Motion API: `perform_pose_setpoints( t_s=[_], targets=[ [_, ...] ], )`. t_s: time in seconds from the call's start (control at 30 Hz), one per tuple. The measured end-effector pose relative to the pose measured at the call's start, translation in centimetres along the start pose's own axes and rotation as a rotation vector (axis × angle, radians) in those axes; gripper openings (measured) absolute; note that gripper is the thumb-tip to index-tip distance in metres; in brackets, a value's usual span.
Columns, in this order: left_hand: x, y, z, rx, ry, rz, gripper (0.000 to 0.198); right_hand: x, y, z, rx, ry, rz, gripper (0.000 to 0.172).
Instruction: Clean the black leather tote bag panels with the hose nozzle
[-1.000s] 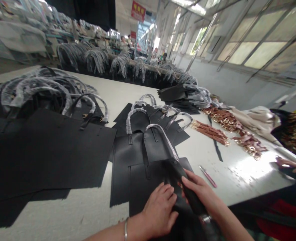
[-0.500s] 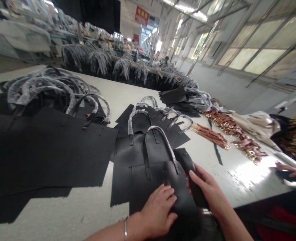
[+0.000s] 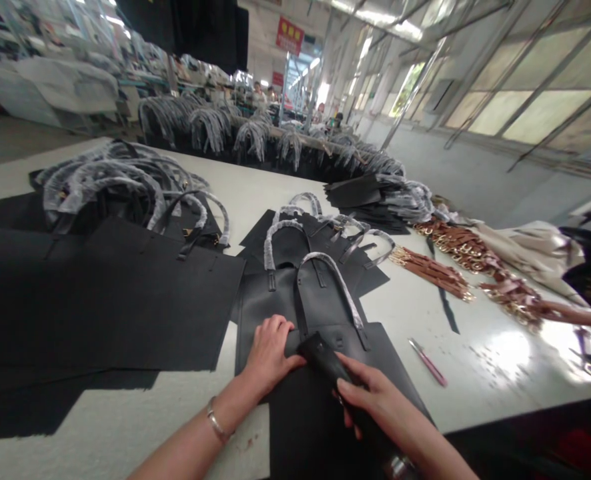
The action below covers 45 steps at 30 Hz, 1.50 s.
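Observation:
A black bag panel with a looped handle partly wrapped in clear film lies in front of me, overlapping another black panel. My left hand rests on the panels left of the handle's base, fingers bent and thumb apart. My right hand is closed around a long black strap-like piece. Its blunt end, with a small dot on it, lies over the panel close to my left thumb. Something silvery shows near its lower end, but I cannot make out what. A slim pink tool lies to the right.
Large black panels with a heap of wrapped handles lie at left. More handled panels are stacked further back. Brown straps with gold-coloured hardware run along the right. Another person's arm reaches in there.
My right hand has swung the black piece leftward over the panel. My left hand has moved up and left towards the handle. The pink tool has come into sight; the other person's arm reaches further in.

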<state>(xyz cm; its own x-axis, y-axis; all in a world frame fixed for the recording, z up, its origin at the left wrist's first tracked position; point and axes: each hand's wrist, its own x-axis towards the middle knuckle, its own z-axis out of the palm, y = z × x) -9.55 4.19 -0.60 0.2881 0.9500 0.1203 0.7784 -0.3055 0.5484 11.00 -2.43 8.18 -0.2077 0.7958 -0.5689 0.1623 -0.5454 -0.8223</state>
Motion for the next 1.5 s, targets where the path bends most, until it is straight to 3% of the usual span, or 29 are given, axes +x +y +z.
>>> perform_pose_setpoints(
  t_s=[0.2, 0.4, 0.5, 0.63, 0.73, 0.9, 1.0, 1.1, 1.3, 1.5],
  targets=[
    [-0.2, -0.4, 0.4, -0.010, 0.020, 0.019, 0.064, 2.4, -3.1, 0.9, -0.082, 0.022, 0.014, 0.055],
    [0.0, -0.3, 0.4, -0.006, 0.034, -0.008, 0.070, 0.5, -3.0, -0.6, -0.108, -0.027, 0.109, 0.057],
    [0.1, -0.2, 0.1, 0.012, 0.018, -0.006, 0.065, 1.5, -3.4, -0.2, -0.123, -0.047, 0.100, 0.054],
    [0.0, -0.2, -0.2, 0.003, 0.025, 0.008, 0.063, 3.1, -4.5, 0.0, -0.178, 0.166, -0.027, 0.057],
    [0.0, -0.1, -0.3, -0.014, 0.032, 0.011, 0.061, 1.8, -4.8, -2.1, -0.165, 0.280, -0.047, 0.058],
    [0.2, -0.1, -0.3, -0.003, 0.029, -0.014, 0.058, -2.8, -3.4, -5.9, -0.113, 0.253, 0.096, 0.054],
    [0.3, -0.1, -0.2, 0.005, 0.031, -0.007, 0.058, -3.7, -2.5, -6.1, -0.081, 0.244, 0.172, 0.057],
    [0.4, -0.1, -0.1, 0.003, 0.010, 0.001, 0.056, -2.7, -2.3, -5.3, -0.057, 0.249, 0.204, 0.060],
    [0.4, 0.1, -0.6, -0.003, -0.030, 0.033, 0.053, -1.2, -3.1, -5.8, -0.003, 0.337, -0.029, 0.051],
    [0.5, 0.0, -0.4, -0.006, -0.029, 0.041, 0.052, -3.1, -2.6, -7.0, -0.078, 0.281, 0.141, 0.057]
  ],
)
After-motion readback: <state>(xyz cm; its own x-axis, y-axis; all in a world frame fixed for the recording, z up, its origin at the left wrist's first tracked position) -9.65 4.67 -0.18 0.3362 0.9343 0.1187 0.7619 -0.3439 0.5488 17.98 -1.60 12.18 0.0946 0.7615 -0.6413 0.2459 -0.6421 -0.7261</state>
